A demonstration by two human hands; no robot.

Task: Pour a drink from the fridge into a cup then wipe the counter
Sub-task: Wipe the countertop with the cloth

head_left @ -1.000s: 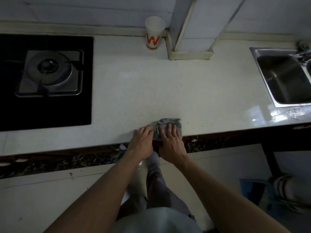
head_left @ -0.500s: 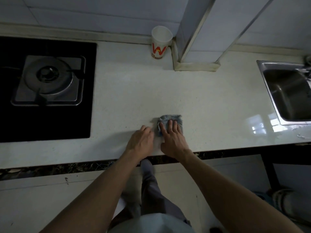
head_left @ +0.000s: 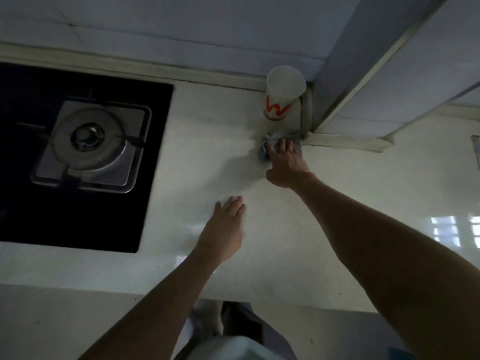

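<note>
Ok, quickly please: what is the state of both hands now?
Left hand: open, holding nothing.
Right hand: open, straight fingers pressing the cloth on the counter.

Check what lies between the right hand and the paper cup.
The grey cloth, pressed under the right hand, fills the stretch up to the base of the paper cup, as the head view shows.

Glossy stone-like counter [head_left: 285,255], paper cup [head_left: 281,100], grey cloth [head_left: 267,146], metal burner [head_left: 89,141].
</note>
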